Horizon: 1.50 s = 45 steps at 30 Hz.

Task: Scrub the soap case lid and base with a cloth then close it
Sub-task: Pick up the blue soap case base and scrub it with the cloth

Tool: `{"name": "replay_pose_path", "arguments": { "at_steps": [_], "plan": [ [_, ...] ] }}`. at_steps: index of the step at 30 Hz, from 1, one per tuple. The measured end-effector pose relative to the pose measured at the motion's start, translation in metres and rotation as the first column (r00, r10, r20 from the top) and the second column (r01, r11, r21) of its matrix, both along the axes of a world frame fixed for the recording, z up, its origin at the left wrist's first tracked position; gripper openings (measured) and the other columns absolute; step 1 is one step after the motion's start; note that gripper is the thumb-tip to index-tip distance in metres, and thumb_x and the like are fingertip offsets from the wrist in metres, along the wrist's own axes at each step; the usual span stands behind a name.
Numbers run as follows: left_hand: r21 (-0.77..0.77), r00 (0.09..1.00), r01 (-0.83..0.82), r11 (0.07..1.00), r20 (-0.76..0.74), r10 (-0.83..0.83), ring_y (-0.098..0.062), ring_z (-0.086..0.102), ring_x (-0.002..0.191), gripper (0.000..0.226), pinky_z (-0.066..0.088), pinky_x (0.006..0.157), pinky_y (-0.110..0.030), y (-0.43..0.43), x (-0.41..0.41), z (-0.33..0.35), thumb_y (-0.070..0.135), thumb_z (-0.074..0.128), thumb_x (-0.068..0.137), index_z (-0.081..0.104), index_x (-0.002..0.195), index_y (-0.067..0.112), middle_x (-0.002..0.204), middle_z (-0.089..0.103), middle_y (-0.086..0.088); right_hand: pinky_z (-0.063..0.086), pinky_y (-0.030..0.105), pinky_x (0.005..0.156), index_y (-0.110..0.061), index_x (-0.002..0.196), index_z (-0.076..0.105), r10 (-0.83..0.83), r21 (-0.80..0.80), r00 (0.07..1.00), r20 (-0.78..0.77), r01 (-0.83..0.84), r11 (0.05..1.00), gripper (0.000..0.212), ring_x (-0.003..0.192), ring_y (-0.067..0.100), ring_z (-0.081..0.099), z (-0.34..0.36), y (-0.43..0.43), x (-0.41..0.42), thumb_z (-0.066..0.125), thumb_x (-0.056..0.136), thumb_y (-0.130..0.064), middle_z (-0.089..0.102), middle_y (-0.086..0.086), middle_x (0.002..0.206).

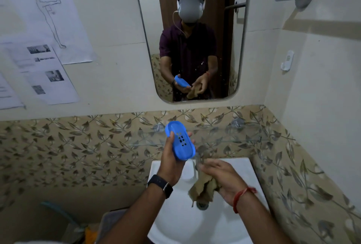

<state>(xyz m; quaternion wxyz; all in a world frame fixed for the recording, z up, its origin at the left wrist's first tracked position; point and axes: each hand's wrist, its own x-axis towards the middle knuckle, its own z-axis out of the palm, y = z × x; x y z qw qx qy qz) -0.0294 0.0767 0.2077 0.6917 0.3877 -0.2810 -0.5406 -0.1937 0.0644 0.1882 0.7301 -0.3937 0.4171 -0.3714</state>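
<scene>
While our left hand (172, 162) held the blue oval plastic soap case (180, 143) up over the white ceramic basin (242, 167), thumb along one long edge and fingers curled round the other, our right hand (220, 177) was closed on the crumpled brown cloth (203, 188), which hung below its fingers. The two were apart, so we judged the scrubbing step in hand. Next the cloth needed bringing up against the slotted face beside our left fingertips.
</scene>
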Motion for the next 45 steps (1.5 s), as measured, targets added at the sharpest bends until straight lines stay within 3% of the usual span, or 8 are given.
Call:
{"name": "replay_pose_path", "arguments": {
  "at_steps": [4,7,14,18,25,33,39,45],
  "plan": [
    [0.035,0.999,0.032,0.999,-0.005,-0.032,-0.031,0.064,0.110,0.068,0.059,0.088,-0.042,0.003,0.008,-0.001,0.055,0.045,0.094,0.052,0.147,0.012,0.138,0.062,-0.022,0.054,0.043,0.095,-0.009,0.123,0.064,-0.288,-0.269,0.933,-0.215,0.227,0.936,0.044,0.109,0.023,0.066,0.026,-0.019,-0.006,0.078,0.081,-0.015,0.070,0.006,0.118],
    [0.048,0.996,0.076,0.996,0.037,-0.078,-0.029,0.068,0.098,0.074,0.061,0.086,-0.040,0.005,-0.002,-0.004,0.064,0.042,0.093,0.059,0.142,0.011,0.126,0.066,-0.019,0.055,0.019,0.077,-0.028,0.112,0.071,-0.408,-0.617,0.899,-0.162,0.230,0.752,0.028,0.100,-0.001,0.067,0.061,-0.024,0.005,0.073,0.086,-0.020,0.070,-0.006,0.115],
    [0.051,0.995,0.061,0.997,0.074,-0.064,-0.028,0.063,0.130,0.063,0.053,0.106,-0.040,-0.001,-0.015,-0.002,0.062,0.036,0.102,0.068,0.133,0.017,0.140,0.066,-0.015,0.039,0.023,0.113,-0.020,0.128,0.065,-0.398,-0.887,0.858,-0.325,-0.130,0.443,0.036,0.136,0.002,0.044,0.051,0.012,0.055,0.058,0.095,-0.006,0.056,-0.005,0.142],
    [0.085,0.998,-0.007,0.996,0.069,0.001,-0.035,0.064,0.127,0.076,0.052,0.107,-0.044,0.003,-0.005,-0.002,0.070,0.043,0.092,0.071,0.129,0.009,0.133,0.068,-0.021,0.037,0.020,0.113,-0.016,0.127,0.066,-0.419,-0.934,0.843,-0.336,-0.241,0.264,0.044,0.136,0.005,0.044,0.017,0.030,0.042,0.055,0.090,0.007,0.060,-0.003,0.137],
    [0.032,0.987,0.028,0.999,0.158,-0.032,-0.028,0.068,0.122,0.057,0.056,0.102,-0.044,0.012,-0.019,0.003,0.066,0.036,0.098,0.073,0.125,0.032,0.129,0.073,-0.011,0.048,0.010,0.098,-0.017,0.125,0.066,-0.533,-0.853,0.830,-0.164,0.152,0.499,0.036,0.119,0.002,0.060,0.046,0.015,0.056,0.057,0.095,0.000,0.068,-0.005,0.127],
    [0.024,0.995,-0.058,0.998,0.079,0.056,-0.027,0.073,0.104,0.071,0.060,0.088,-0.038,0.008,0.006,0.014,0.068,0.034,0.097,0.075,0.120,0.014,0.121,0.074,-0.018,0.048,0.023,0.104,-0.016,0.112,0.074,-0.312,-0.931,0.890,-0.334,-0.260,0.254,0.041,0.121,0.002,0.060,0.028,0.028,0.031,0.053,0.088,0.010,0.069,-0.004,0.124],
    [0.053,0.980,0.012,0.998,0.197,-0.022,-0.029,0.070,0.118,0.065,0.060,0.089,-0.039,0.015,-0.007,0.004,0.064,0.028,0.101,0.063,0.138,0.023,0.128,0.073,-0.012,0.052,0.016,0.098,-0.018,0.114,0.073,-0.513,-0.870,0.830,-0.219,0.072,0.488,0.034,0.111,-0.001,0.062,0.050,0.010,0.043,0.056,0.092,0.003,0.073,-0.005,0.117],
    [0.025,0.988,0.032,0.999,0.152,-0.035,-0.024,0.075,0.090,0.063,0.061,0.074,-0.032,0.016,-0.004,0.005,0.063,0.039,0.096,0.076,0.107,0.013,0.100,0.076,-0.012,0.046,0.018,0.105,-0.016,0.122,0.069,-0.373,-0.926,0.895,-0.244,-0.100,0.365,0.035,0.120,0.000,0.059,0.055,0.038,0.059,0.054,0.094,-0.001,0.069,-0.003,0.125]
  ]
}}
